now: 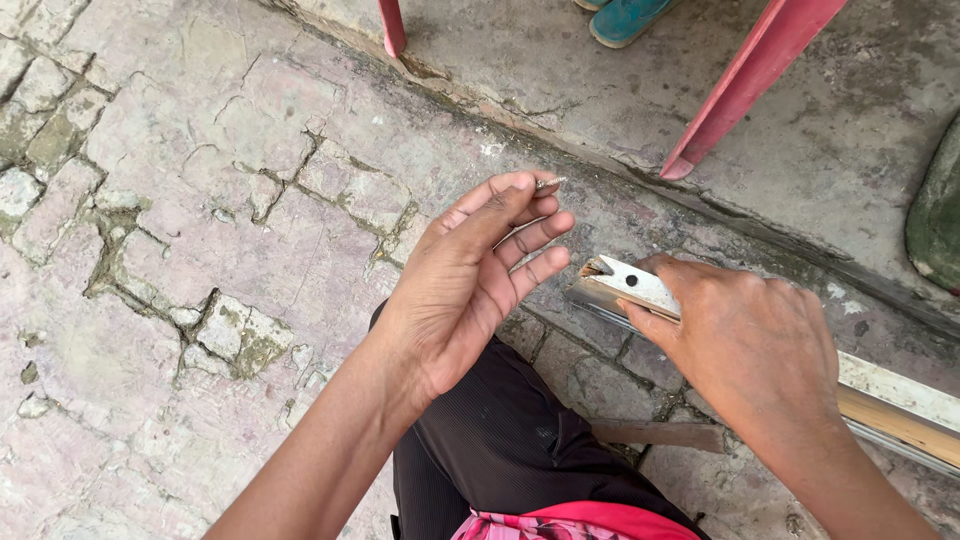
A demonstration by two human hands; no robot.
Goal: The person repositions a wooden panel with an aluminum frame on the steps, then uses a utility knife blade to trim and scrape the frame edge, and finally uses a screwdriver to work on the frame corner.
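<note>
White-faced metal strip [640, 285], gripped by right hand [745, 345], runs lower-right to upper-left; left hand [470, 275] pinches a small screw [550, 183].

I see cracked paving [200, 200] of pale, pinkish stone with moss and dirt in the joints. Above it runs a raised concrete step [560, 70], its edge crumbling. Two red metal legs [745, 75] stand on the step. A teal shoe [625, 18] shows at the top edge, and a dark green rounded shape [938, 215] sits at the right. Daylight is soft and even.
</note>
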